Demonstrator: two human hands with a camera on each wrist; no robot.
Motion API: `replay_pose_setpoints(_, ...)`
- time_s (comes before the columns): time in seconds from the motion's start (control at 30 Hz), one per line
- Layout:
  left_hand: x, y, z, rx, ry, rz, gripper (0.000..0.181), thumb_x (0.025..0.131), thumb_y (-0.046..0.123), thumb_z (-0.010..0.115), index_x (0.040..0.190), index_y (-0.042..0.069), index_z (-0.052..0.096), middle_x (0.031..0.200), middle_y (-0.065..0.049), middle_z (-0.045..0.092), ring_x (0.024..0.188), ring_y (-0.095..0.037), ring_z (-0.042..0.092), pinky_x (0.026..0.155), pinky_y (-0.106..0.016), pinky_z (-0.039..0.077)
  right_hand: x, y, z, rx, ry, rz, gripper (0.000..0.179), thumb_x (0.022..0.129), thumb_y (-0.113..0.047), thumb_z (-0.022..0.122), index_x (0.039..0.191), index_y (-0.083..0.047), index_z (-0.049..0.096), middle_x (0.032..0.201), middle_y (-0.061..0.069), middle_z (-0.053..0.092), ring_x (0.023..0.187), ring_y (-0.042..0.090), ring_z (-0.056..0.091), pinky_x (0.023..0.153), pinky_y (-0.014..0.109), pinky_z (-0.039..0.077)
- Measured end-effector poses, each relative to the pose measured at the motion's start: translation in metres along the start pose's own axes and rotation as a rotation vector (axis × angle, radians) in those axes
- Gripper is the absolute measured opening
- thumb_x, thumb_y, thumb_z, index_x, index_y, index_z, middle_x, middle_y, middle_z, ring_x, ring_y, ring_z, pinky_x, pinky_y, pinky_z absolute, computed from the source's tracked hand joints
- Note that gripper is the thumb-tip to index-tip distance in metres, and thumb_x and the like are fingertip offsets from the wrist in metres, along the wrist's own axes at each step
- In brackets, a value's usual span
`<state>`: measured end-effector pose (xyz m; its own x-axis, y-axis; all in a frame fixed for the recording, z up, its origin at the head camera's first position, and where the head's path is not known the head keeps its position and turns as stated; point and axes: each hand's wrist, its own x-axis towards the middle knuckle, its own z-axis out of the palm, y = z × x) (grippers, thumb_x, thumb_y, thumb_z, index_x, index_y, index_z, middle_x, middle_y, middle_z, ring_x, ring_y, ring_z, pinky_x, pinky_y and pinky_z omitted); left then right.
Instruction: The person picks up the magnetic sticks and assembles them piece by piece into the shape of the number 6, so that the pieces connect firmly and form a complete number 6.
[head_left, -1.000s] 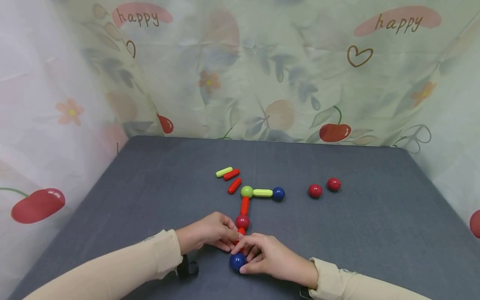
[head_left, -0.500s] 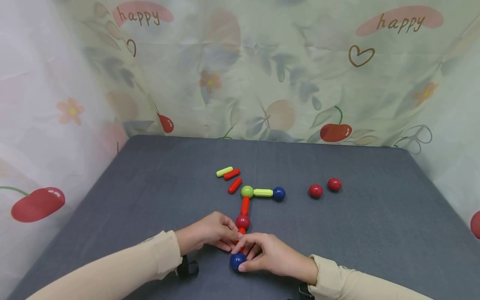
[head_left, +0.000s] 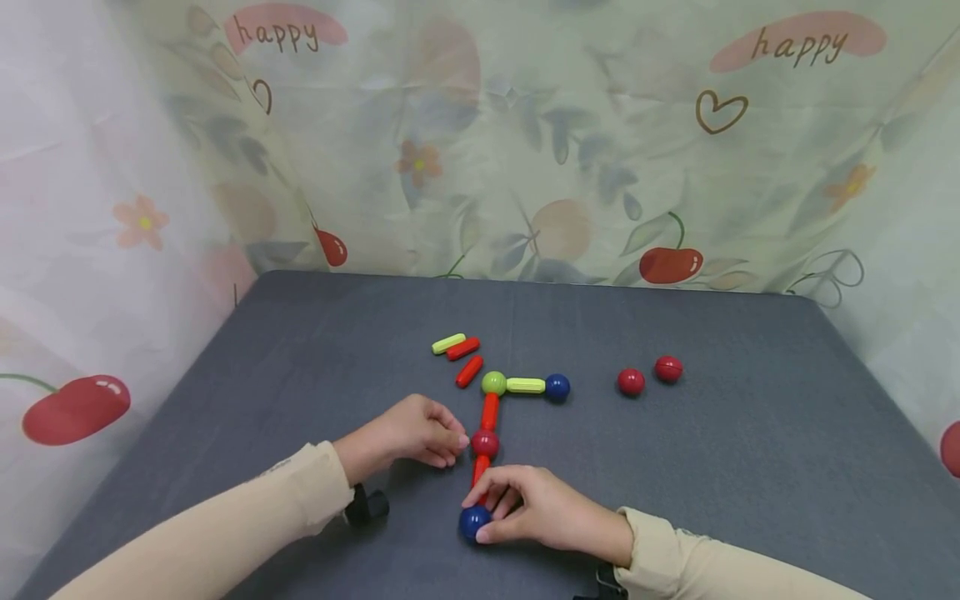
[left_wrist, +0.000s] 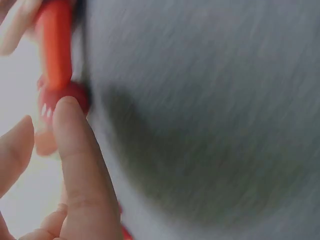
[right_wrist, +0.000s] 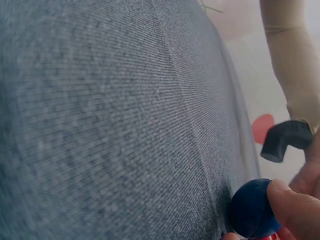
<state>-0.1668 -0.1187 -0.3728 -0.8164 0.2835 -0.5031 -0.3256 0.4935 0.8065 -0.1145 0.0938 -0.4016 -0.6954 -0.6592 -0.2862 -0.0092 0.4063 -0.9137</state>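
A jointed chain of balls and rods lies on the table. From the near end it runs from a blue ball (head_left: pixel 474 522) through a red rod (head_left: pixel 481 471), a red ball (head_left: pixel 485 443) and a second red rod (head_left: pixel 490 412) to a green ball (head_left: pixel 494 383). Thumb and fingers of my right hand (head_left: pixel 551 517) hold the near blue ball, covering part of the rod behind it. My left hand (head_left: pixel 416 433) is beside the red ball, its fingertips near it. In the left wrist view the thumb and forefinger (left_wrist: pixel 80 150) stand apart with nothing between them.
A yellow-green rod (head_left: pixel 526 386) joins the green ball to another blue ball (head_left: pixel 557 387) on the right. Behind lie two loose red rods (head_left: pixel 469 371) and a yellow-green rod (head_left: pixel 448 343). Two loose red balls (head_left: pixel 631 382) sit to the right. A printed curtain (head_left: pixel 510 150) surrounds the table.
My left hand has let go of the near red rod and moved back and left, up beside the red ball. My right hand keeps its hold on the blue ball.
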Motion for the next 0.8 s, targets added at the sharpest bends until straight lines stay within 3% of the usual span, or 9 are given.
replay_pose_setpoints(0.23,0.013,0.015,-0.021,0.027,0.164,0.085,0.021,0.088,0.017,0.072,0.104,0.005,0.066,0.094,-0.013,0.071,0.08,-0.023,0.067,0.076,-0.033,0.058,0.0,-0.001,0.001,0.003,0.003,0.008,0.025,0.08,-0.016,0.08,0.103,-0.02,0.07,0.095,-0.001,0.064,0.082,0.016,0.06,0.072,0.024,0.054)
replay_pose_setpoints(0.4,0.026,0.021,-0.035,0.067,0.273,0.15,0.025,0.088,0.019,0.072,0.109,0.007,0.066,0.101,-0.011,0.07,0.09,-0.028,0.066,0.083,-0.037,0.056,0.0,-0.001,0.001,0.008,0.004,0.012,0.025,0.08,-0.016,0.08,0.103,-0.02,0.071,0.095,-0.002,0.065,0.082,0.016,0.06,0.071,0.023,0.054)
replay_pose_setpoints(0.57,0.042,0.023,-0.037,0.08,0.293,0.157,0.027,0.088,0.018,0.071,0.112,0.007,0.066,0.107,-0.01,0.068,0.093,-0.028,0.065,0.085,-0.039,0.055,0.001,-0.001,0.001,0.011,0.002,0.015,0.025,0.08,-0.016,0.08,0.103,-0.02,0.071,0.094,-0.002,0.065,0.082,0.015,0.06,0.07,0.022,0.053)
replay_pose_setpoints(0.8,0.06,0.025,-0.028,0.11,0.295,0.12,0.025,0.085,0.014,0.073,0.109,0.008,0.068,0.113,-0.01,0.065,0.089,-0.022,0.064,0.082,-0.035,0.056,0.001,0.001,0.0,0.008,0.001,0.002,0.025,0.08,-0.015,0.08,0.103,-0.02,0.071,0.095,-0.002,0.065,0.082,0.015,0.06,0.071,0.021,0.053)
